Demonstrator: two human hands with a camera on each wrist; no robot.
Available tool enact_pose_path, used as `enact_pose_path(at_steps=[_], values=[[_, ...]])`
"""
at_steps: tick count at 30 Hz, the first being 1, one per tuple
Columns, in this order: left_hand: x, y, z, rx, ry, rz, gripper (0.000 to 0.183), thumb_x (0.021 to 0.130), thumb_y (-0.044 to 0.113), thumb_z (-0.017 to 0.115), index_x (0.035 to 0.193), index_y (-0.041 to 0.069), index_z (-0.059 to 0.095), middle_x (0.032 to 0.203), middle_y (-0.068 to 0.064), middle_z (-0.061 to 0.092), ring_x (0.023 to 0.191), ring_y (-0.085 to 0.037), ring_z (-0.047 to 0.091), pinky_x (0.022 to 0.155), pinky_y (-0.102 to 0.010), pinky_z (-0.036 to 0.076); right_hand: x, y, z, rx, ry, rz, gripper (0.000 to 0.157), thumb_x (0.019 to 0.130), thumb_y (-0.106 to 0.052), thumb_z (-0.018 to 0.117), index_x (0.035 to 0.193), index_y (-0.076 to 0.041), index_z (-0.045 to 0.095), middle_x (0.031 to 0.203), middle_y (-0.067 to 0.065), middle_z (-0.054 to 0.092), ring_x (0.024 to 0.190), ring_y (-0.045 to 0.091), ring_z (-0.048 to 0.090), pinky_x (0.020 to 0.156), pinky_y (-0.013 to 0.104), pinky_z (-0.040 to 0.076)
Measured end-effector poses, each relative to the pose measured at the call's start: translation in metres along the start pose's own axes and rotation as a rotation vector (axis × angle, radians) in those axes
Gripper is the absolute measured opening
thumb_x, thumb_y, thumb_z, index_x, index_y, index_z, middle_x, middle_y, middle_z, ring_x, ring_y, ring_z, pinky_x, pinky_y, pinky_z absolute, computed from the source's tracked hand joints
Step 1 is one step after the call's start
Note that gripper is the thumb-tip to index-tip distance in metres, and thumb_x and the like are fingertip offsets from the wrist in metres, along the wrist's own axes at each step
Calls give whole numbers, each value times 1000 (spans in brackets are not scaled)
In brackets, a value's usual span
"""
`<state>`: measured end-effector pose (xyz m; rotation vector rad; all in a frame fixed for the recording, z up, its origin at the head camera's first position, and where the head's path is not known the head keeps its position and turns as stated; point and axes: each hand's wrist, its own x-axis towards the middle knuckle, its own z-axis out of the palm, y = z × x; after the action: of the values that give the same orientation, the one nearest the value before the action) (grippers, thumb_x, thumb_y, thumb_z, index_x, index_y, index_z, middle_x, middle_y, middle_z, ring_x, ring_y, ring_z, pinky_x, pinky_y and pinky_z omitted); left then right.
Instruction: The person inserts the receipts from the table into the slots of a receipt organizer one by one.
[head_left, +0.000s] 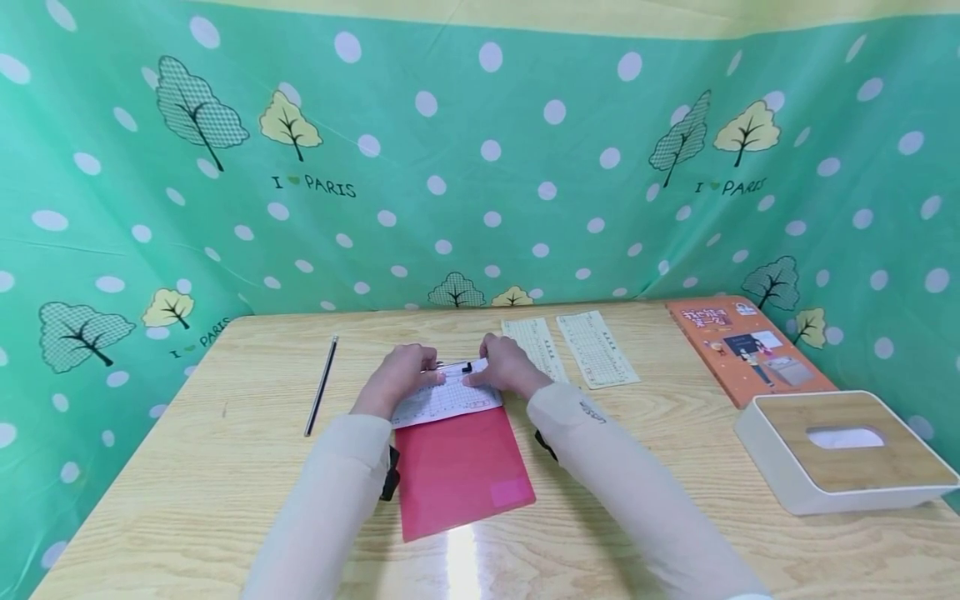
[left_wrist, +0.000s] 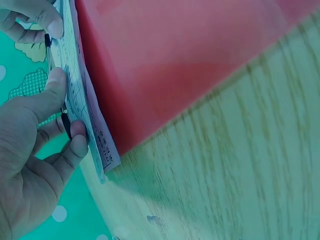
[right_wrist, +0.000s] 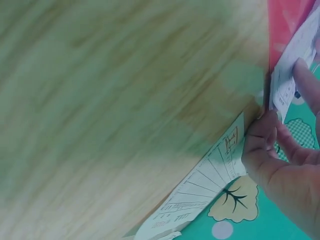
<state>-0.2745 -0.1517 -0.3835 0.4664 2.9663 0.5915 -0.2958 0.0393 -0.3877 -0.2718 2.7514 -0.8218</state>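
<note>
A red folder (head_left: 465, 471) lies on the table, and printed slips of paper (head_left: 446, 402) cover its far end. A thin metal clip with black end pieces (head_left: 467, 367) runs along the slips' far edge. My left hand (head_left: 399, 380) pinches the slips near their left end, thumb on the printed face and fingers around the edge by the clip (left_wrist: 65, 125). At the other end my right hand (head_left: 513, 368) pinches the slips (right_wrist: 286, 82) between thumb and fingers. How the clip joins the folder is hidden.
A black pen-like stick (head_left: 322, 386) lies on the left. Two printed slips, a nearer one (head_left: 536, 343) and a farther one (head_left: 597, 350), lie right of the hands. An orange book (head_left: 738, 337) and a white tissue box (head_left: 787, 475) with a wooden top stand at the right.
</note>
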Motion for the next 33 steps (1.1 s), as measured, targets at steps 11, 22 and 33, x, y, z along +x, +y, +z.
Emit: enact_pose_path(at_steps=[11, 22, 33], values=[[-1, 3, -1, 12, 6, -2, 24, 94, 20, 74, 81, 8, 58, 80, -7, 60, 77, -24, 54, 77, -40, 46, -4, 5, -3, -19, -16, -39, 48, 91, -28, 79, 125, -5, 56, 98, 7, 58, 87, 20, 54, 77, 33, 48], [0, 4, 0, -1, -3, -19, 25, 90, 24, 80, 89, 6, 63, 84, -8, 62, 78, -24, 54, 77, -41, 48, -7, 6, -6, -23, -22, -39, 47, 91, -25, 79, 126, -3, 57, 92, 7, 56, 84, 20, 54, 77, 33, 48], [1, 3, 8, 12, 38, -31, 19, 94, 23, 75, 89, 6, 66, 82, -7, 62, 77, -23, 54, 78, -41, 48, -7, 7, -2, -24, -16, -39, 47, 92, -28, 78, 127, -4, 57, 95, 7, 56, 87, 20, 53, 79, 33, 46]])
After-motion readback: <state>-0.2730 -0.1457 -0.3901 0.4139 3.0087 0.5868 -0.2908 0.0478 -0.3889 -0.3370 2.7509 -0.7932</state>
